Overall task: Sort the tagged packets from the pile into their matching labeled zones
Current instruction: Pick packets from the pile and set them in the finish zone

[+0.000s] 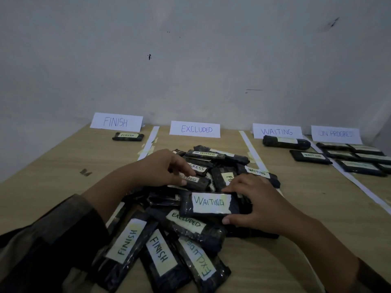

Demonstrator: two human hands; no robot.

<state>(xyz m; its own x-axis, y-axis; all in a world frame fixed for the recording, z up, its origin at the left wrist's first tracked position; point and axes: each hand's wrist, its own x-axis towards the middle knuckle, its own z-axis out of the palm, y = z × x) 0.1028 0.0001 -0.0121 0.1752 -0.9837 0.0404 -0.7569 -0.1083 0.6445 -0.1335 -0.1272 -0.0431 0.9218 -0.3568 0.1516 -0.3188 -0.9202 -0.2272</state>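
The black plastic-wrapped packet with a white paper tag reading WAITING (209, 205) lies on top of the pile of black tagged packets (190, 208), its long axis running from 9 o'clock to 3 o'clock across the view, with the lettering upright to the wearer. Its wrap is dark and glossy with creases, and the white tag covers most of its top face.

The right hand (258, 206) grips this packet at its 3 o'clock end, thumb against the near edge and fingers curled over the far edge. The left hand (163, 168) rests at 11 o'clock from it, fingers bent down onto another black packet with a partly hidden tag (194, 180); whether it is pinching that packet or only touching it cannot be told.

The pile sits on the light wooden tabletop (63, 166), mostly inside the middle zone. Readable tags in it include two FINISH and two EXCLUDED at 6 o'clock, and one WAITING at 2 o'clock.

Four white paper zone signs stand along the wall at 12 o'clock: FINISH (116, 122), EXCLUDED (194, 129), WAITING (277, 131) and ON PROGRESS (336, 134). One packet (128, 136) lies before FINISH, two (296, 149) before WAITING, and about seven (359, 159) in the ON PROGRESS zone. White paper strips (251, 153) divide the zones.
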